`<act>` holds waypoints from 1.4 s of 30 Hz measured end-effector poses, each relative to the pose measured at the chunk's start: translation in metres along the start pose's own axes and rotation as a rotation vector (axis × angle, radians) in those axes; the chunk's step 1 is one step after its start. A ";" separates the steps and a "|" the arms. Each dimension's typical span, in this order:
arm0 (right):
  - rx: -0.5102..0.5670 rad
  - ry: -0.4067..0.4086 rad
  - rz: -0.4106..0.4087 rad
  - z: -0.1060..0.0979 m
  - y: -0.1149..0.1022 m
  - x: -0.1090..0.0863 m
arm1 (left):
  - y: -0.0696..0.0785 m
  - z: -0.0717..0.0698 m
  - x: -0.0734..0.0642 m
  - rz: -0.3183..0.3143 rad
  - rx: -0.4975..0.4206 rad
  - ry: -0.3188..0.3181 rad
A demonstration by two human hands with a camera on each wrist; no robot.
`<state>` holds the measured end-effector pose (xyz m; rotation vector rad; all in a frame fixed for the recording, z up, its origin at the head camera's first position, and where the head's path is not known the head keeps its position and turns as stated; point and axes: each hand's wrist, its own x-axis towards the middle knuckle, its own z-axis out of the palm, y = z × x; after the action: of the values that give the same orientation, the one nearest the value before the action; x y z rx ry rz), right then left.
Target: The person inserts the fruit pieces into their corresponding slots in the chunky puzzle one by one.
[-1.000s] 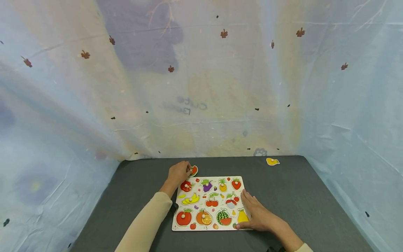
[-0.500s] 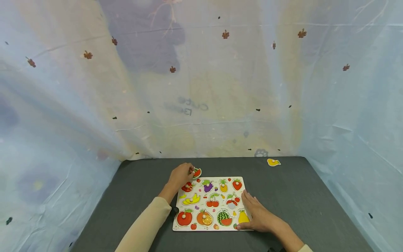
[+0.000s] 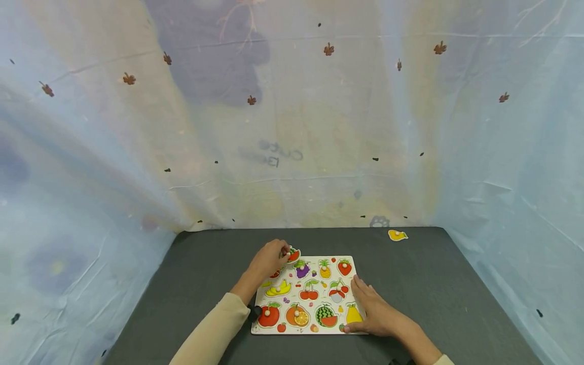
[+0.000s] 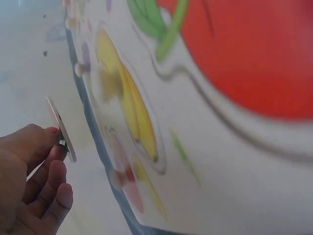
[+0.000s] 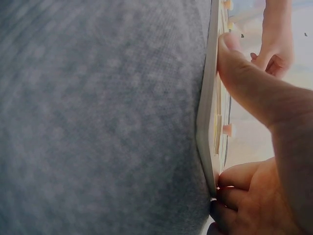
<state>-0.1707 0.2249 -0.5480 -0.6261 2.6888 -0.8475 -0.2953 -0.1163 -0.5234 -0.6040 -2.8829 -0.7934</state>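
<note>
My left hand [image 3: 270,259] pinches a watermelon puzzle piece [image 3: 294,255] just over the far left edge of a white fruit puzzle board [image 3: 292,276]. In the left wrist view the same piece [image 4: 67,134] is seen nearly edge-on between the thumb and fingers, apart from the board. My right hand [image 3: 376,310] rests on the board's right side with its fingers extended along the edge. From the right wrist view, the thumb [image 5: 239,73] lies on the board's face. The printed watermelon [image 3: 326,315] and pear [image 3: 353,313] show no knob; the right hand partly covers the pear.
A yellow pear-shaped piece [image 3: 398,235] lies near the far right edge of the dark grey table [image 3: 429,284]. Knobbed pieces such as the apple [image 3: 268,315], orange [image 3: 297,316] and grapes [image 3: 302,269] sit in the board. Patterned cloth [image 3: 310,197] hangs behind and at both sides.
My left hand has moved right and nearer with the watermelon piece, from beyond the board's far edge to over it. The right hand has stayed on the board.
</note>
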 end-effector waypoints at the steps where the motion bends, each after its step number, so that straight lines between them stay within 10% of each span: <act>1: -0.003 0.001 0.000 0.000 0.000 0.000 | 0.003 0.000 -0.001 0.009 0.002 -0.001; 32: -0.009 0.009 -0.003 -0.001 -0.001 0.000 | 0.055 0.030 -0.034 0.368 0.224 -0.106; 42: -0.006 0.013 -0.010 -0.001 0.000 -0.001 | 0.068 0.037 -0.042 0.398 0.232 -0.161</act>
<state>-0.1704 0.2255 -0.5472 -0.6377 2.7024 -0.8495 -0.2294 -0.0588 -0.5312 -1.2033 -2.7852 -0.3643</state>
